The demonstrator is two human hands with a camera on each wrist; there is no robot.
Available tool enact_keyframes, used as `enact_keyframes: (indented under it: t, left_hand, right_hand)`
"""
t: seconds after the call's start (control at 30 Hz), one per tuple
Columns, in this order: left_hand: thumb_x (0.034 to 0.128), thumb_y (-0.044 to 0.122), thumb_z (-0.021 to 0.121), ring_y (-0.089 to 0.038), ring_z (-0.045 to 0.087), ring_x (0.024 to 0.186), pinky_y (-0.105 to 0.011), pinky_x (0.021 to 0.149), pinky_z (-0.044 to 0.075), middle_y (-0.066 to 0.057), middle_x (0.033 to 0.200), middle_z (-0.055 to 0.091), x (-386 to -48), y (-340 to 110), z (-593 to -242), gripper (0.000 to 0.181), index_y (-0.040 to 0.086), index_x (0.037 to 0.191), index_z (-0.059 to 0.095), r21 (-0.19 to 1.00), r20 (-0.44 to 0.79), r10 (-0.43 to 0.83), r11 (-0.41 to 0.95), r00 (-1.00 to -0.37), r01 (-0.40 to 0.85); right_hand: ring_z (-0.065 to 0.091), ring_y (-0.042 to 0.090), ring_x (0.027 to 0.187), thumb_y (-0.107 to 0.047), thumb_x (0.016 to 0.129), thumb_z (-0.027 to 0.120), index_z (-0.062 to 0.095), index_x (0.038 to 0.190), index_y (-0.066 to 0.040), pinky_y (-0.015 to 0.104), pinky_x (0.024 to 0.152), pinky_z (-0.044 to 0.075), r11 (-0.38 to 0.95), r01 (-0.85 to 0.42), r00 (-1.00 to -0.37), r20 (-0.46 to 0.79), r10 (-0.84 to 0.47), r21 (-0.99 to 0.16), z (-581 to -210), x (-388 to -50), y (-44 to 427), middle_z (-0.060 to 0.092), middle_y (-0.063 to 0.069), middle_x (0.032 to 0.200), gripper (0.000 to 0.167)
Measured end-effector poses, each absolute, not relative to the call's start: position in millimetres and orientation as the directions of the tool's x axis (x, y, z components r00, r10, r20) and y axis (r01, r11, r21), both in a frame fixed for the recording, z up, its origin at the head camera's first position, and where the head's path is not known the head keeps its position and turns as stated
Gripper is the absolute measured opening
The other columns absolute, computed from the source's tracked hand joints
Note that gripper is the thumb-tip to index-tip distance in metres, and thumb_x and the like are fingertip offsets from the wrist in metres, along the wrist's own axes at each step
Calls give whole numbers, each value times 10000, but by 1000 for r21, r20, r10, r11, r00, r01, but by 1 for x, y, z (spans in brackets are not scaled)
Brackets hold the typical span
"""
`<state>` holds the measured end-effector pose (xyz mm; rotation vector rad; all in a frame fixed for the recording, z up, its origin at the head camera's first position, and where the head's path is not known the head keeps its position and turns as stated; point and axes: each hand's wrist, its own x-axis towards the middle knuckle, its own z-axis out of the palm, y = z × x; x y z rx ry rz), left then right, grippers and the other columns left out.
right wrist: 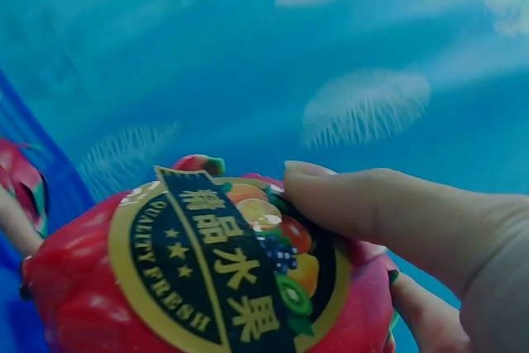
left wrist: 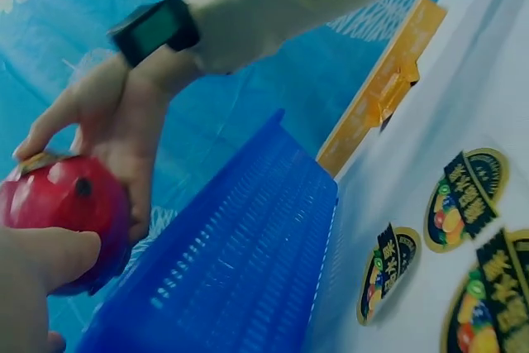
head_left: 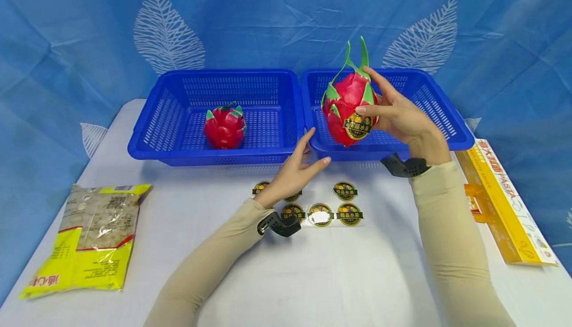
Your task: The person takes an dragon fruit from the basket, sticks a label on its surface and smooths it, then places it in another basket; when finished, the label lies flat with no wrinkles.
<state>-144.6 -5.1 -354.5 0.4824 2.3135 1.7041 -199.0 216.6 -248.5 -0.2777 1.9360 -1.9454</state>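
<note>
A blue backdrop (head_left: 250,14) printed with white leaves is hung behind a white-covered surface (head_left: 286,282). On it, two blue baskets are set side by side. In the left basket (head_left: 214,155), a red dragon fruit (head_left: 225,128) is contained. Over the right basket (head_left: 371,155), a second dragon fruit (head_left: 345,96) is held up by the right hand (head_left: 404,118), its fingers clamped around the fruit's side and its long green tips pointed upward. On the held fruit, a round black-and-gold sticker (head_left: 357,126) is borne, and its edge is pressed by the thumb. By the left hand (head_left: 295,170), nothing is gripped; its thumb and forefinger are spread apart near the front rims, where the baskets meet. Below that hand, a sheet of matching stickers (head_left: 350,214) is laid on the surface, partly covered by it. At the far left, a yellow packet (head_left: 89,240) is laid flat; at the far right, a yellow-and-white box (head_left: 507,208) marked "PASTA" is placed.
</note>
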Motion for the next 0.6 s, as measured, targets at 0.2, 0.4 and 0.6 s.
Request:
enact_keyframes:
  t: [0.2,0.4,0.6]
  left_hand:
    - [861,441,558,-297,354,1312,-365,1047,364,-14,1538,77,-154,13,-357,785,391,1433,23,962,-3,327,258,-945,86]
    - [877,437,532,-322,334,1314,-376,1043,369,-78,1528,122,-155,23,-358,750,361,1433,33,965,20,274,244,-961,90]
    - [901,389,513,-282,377,1294,-360,1007,410,-104,1509,187,-154,25,-360,709,291,1444,67,968,51,245,227,-968,108]
  right_hand:
    - [371,271,1227,-97,853,601,206,1368,-489,436,874,483,39,246,-892,-241,-381,-969,-248,-233,220,244,56,1414,758]
    - [257,331,1333,-190,838,637,167,1351,-538,607,1031,271,151,348,-872,-378,-312,-925,-261,-259,218,105,33,1507,777]
    - [304,317,1310,-253,825,657,79,1417,-448,533,1030,337,292,390,-830,-471,-299,-873,-289,-271,207,167,74,1489,850]
